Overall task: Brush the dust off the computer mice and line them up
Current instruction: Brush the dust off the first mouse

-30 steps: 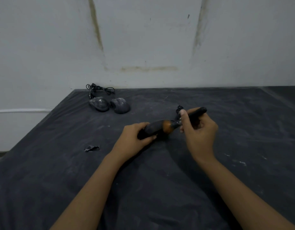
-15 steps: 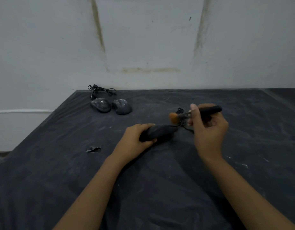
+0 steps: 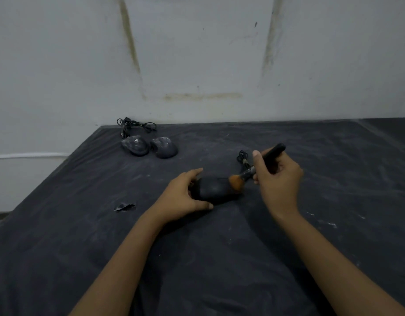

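Observation:
A black computer mouse point(image 3: 211, 187) lies on the dark table cloth point(image 3: 219, 258) at the centre. My left hand point(image 3: 183, 197) grips its left end, thumb below and fingers above. My right hand point(image 3: 278, 176) holds a black-handled brush point(image 3: 273, 151). Its orange bristles point(image 3: 235, 182) touch the mouse's right end. The mouse's cable point(image 3: 242, 158) coils just behind the brush. Two dusty grey mice, one point(image 3: 135, 145) and the other point(image 3: 164, 147), sit side by side at the far left.
A tangle of black cables point(image 3: 134, 125) lies behind the two grey mice against the white wall point(image 3: 197, 53). A small torn spot point(image 3: 125, 206) marks the cloth left of my left hand. The table's left edge slopes away.
The brush came down from above the mouse's right end, and its bristles now touch the mouse. My left hand kept its hold on the mouse.

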